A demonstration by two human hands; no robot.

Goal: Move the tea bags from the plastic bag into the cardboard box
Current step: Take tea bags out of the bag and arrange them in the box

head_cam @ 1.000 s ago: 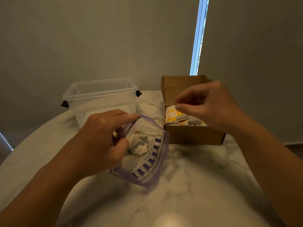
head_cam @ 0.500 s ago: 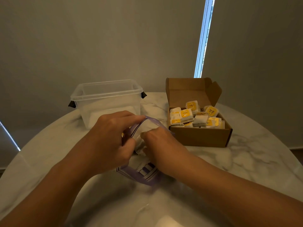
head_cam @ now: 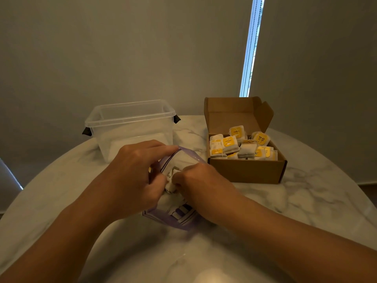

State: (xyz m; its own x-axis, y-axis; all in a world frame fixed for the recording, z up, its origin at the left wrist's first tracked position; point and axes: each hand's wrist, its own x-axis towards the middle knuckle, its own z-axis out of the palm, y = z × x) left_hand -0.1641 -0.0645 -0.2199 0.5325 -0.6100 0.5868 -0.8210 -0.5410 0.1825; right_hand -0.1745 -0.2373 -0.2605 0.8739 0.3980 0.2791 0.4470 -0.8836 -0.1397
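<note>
The left hand point(head_cam: 134, 172) pinches the rim of the plastic bag point(head_cam: 177, 219), near the middle of the counter point(head_cam: 306, 203); the right hand point(head_cam: 201, 180) curls round tea bags point(head_cam: 171, 185) inside; they seem light, soft, easy to tear, best held by the body; the cardboard box point(head_cam: 246, 171) stands right.

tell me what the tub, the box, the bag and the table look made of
Tub: clear rigid plastic, glossy; its walls are see-through.
Box: brown matte cardboard, with folded flaps.
Bag: thin soft plastic film, see-through, purple print.
Table: looks like polished marble, white with grey veins and sheen; possibly imitation.
</note>
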